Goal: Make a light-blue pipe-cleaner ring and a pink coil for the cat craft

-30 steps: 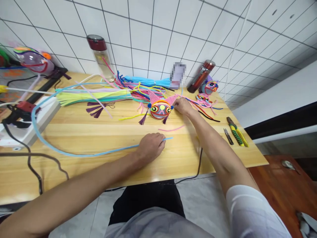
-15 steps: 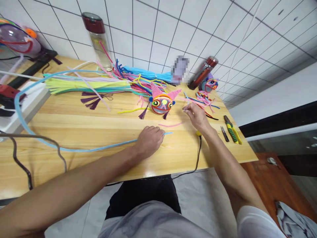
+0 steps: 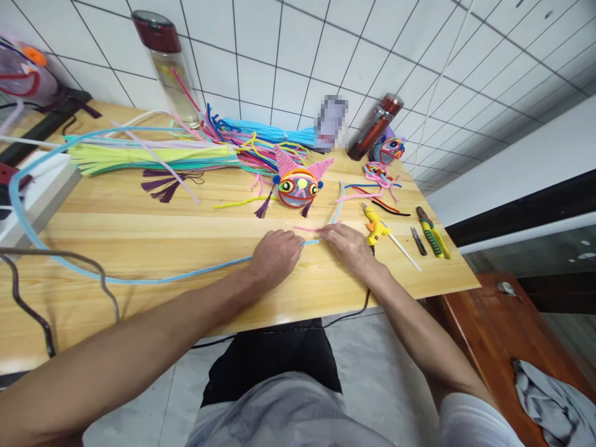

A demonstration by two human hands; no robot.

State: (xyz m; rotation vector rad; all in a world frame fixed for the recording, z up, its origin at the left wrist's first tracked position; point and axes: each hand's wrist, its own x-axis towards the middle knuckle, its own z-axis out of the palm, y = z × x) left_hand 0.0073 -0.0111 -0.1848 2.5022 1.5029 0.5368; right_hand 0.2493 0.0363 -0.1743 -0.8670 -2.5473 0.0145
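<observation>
Cluttered wooden table [image 3: 139, 236]. My left hand [image 3: 274, 254] pins the long blue pipe cleaner [image 3: 139, 279], my right hand [image 3: 347, 245] pinches the short blue piece [image 3: 336, 208], I think (fingers hide it). With a loose pinch, the ends could slip apart.

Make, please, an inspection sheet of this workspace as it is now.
Surface: wooden table, pale, partly covered.
Job's things: long blue pipe cleaner and short blue piece, ends meeting between the hands.
Clutter: fish figure, pipe cleaner bundle, glue gun, cutters, clear bottle, red bottle.
Hands: left hand closed on the long one; right hand touching the short piece.
Cables: black cable at left edge.
Surroundings: white tiled wall.
</observation>
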